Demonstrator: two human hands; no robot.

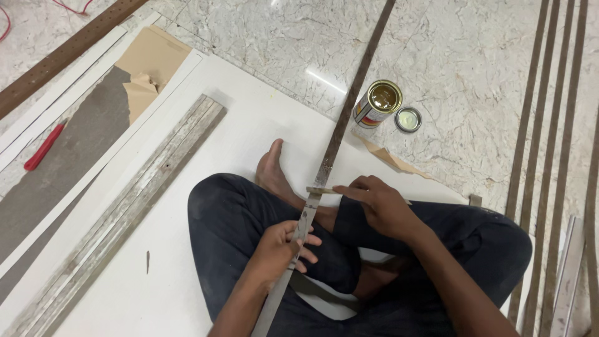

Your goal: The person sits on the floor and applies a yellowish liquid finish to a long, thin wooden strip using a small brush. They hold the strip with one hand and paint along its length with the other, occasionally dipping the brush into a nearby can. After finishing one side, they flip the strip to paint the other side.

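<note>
You sit cross-legged on a white board [206,143], and one long brown strip [337,134] runs across your lap. Its long axis goes from low near your left knee up and away to the right, pointing past the open tin [379,103]. Your left hand [279,249] is clenched around the strip's near part. Your right hand [380,206] grasps a small flat stick [321,190], laid crosswise on the strip just above the left hand. The stick's tip seems to touch the strip, though the view is too coarse to be sure. One tin stands just right of the strip, with one round lid [408,119] beside it. Further right of the strip, about four more like strips [549,93] lie roughly parallel. Well left of the strip lie one weathered plank [125,212] and one red tool [43,148].
</note>
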